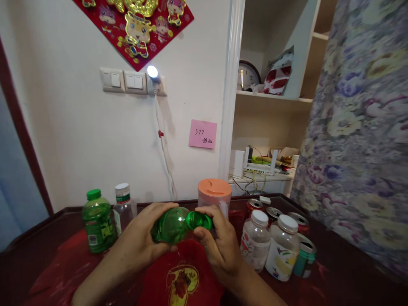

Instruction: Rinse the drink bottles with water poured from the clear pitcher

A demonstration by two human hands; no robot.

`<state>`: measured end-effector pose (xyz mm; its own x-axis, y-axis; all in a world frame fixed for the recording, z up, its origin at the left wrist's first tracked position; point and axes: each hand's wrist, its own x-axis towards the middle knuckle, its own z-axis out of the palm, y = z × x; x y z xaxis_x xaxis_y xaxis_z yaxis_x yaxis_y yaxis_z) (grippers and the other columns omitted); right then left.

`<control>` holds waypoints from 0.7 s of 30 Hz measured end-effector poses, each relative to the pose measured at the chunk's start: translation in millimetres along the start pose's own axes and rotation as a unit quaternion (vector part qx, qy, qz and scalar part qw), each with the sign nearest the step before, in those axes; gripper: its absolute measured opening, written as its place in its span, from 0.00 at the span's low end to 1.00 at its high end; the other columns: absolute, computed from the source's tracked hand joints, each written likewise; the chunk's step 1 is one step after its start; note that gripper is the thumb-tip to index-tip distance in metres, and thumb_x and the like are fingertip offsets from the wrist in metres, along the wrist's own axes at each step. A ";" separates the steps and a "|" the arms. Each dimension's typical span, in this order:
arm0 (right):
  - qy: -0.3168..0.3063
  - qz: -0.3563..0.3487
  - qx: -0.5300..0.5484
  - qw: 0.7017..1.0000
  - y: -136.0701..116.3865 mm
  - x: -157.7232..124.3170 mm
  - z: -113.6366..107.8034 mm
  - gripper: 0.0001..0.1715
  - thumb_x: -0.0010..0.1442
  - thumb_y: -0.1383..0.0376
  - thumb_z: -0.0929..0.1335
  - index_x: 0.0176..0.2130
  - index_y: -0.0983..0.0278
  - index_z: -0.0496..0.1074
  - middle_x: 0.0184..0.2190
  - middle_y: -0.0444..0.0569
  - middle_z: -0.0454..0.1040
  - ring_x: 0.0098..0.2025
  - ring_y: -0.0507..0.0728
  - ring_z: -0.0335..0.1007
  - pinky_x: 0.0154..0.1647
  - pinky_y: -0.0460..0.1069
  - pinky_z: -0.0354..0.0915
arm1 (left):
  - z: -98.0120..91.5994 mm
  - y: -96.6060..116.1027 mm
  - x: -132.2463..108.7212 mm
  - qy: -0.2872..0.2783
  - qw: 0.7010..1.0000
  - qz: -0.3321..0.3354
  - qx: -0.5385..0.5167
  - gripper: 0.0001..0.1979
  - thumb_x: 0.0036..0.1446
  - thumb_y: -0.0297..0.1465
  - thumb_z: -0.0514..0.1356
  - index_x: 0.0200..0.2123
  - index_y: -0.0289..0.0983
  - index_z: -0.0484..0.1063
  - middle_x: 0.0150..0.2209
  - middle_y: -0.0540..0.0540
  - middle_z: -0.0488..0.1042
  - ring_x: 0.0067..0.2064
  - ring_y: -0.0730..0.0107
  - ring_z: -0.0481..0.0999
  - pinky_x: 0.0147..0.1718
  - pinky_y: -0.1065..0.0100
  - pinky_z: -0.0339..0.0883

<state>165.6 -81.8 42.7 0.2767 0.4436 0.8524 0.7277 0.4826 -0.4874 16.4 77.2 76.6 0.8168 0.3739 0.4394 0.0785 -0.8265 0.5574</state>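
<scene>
Currently I hold the green bottle (174,224) on its side just in front of the orange-lidded jug (214,191), above the bench (350,263). Its long axis runs left to right, with the green cap (199,220) toward my right hand (219,246) and the base in my left hand (143,238). The left grip wraps closed around the body. The right grip pinches the cap between thumb and fingers. The bottle is translucent green plastic and looks empty. Left of the jug stands another green bottle (97,221), and right of it are white-capped jars (282,246).
</scene>
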 end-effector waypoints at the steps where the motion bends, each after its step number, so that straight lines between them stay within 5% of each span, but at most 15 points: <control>1: 0.008 0.003 0.005 1.000 -1.3 0.1 -0.3 0.17 0.73 0.52 0.64 0.51 0.60 0.69 0.40 0.45 0.73 0.38 0.55 0.71 0.38 0.47 0.65 | -0.1 1.8 0.6 -0.003 1.000 -0.011 -0.016 0.31 0.46 0.33 0.68 0.55 0.46 0.69 0.54 0.45 0.72 0.55 0.49 0.70 0.54 0.52 0.64; 5: 0.066 0.060 0.018 0.996 -4.7 6.2 -4.3 0.13 0.74 0.57 0.63 0.53 0.60 0.69 0.34 0.43 0.72 0.28 0.52 0.66 0.28 0.44 0.63 | 2.6 9.5 -1.3 -0.016 0.991 -0.065 -0.115 0.34 0.44 0.35 0.71 0.56 0.42 0.66 0.52 0.45 0.73 0.53 0.51 0.72 0.52 0.55 0.66; 8: 0.067 0.112 0.024 0.991 -6.1 18.3 -11.9 0.12 0.74 0.59 0.62 0.50 0.62 0.70 0.30 0.42 0.70 0.24 0.52 0.64 0.23 0.43 0.61 | 10.1 10.9 -5.4 -0.085 0.968 -0.075 -0.222 0.34 0.47 0.37 0.70 0.56 0.40 0.63 0.46 0.47 0.74 0.47 0.56 0.73 0.44 0.60 0.68; 14: -0.092 0.159 -0.020 0.983 -12.3 11.9 -37.7 0.10 0.63 0.63 0.66 0.41 0.58 0.77 0.37 0.44 0.73 0.41 0.57 0.69 0.42 0.49 0.64 | 35.6 -5.9 -7.5 -0.169 0.948 -0.061 -0.262 0.30 0.46 0.38 0.73 0.50 0.39 0.65 0.43 0.49 0.71 0.44 0.61 0.70 0.40 0.64 0.66; 21: -0.254 0.214 -0.090 0.939 8.3 -77.6 -51.8 0.19 0.41 0.78 0.63 0.31 0.60 0.73 0.30 0.38 0.74 0.31 0.53 0.71 0.31 0.42 0.60 | 49.9 -24.7 -6.9 -0.177 0.936 -0.095 -0.291 0.30 0.42 0.36 0.73 0.47 0.38 0.64 0.38 0.51 0.68 0.40 0.65 0.68 0.37 0.66 0.64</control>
<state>182.6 -151.4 -17.7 0.2657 0.8930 0.3633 0.7247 0.0635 -0.6861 37.3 74.0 24.7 0.9657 0.2433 0.0910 0.0006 -0.3527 0.9357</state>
